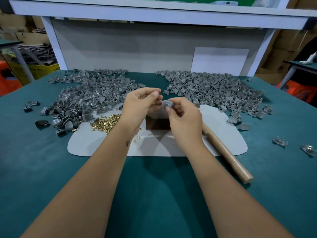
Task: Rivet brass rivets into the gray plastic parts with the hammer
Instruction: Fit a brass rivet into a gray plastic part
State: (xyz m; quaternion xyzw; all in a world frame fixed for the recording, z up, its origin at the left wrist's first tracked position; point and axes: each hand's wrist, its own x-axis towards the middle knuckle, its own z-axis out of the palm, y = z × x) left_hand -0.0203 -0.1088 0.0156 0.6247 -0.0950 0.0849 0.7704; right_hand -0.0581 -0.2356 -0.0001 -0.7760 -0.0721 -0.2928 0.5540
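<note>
My right hand [184,117] holds a small gray plastic part [167,104] between thumb and fingers, raised above the dark block [157,124]. My left hand [139,107] is right beside it with fingertips pinched together; whether a rivet is in them is too small to tell. A heap of brass rivets [105,123] lies on the pale mat [103,145] left of my left wrist. The hammer's wooden handle [226,152] lies on the mat to the right, its head hidden behind my right hand.
Two large heaps of gray parts lie behind the mat, one on the left [89,97] and one on the right [212,90]. Loose parts are scattered on the green table [154,194]. A white shelf frame [154,14] stands at the back.
</note>
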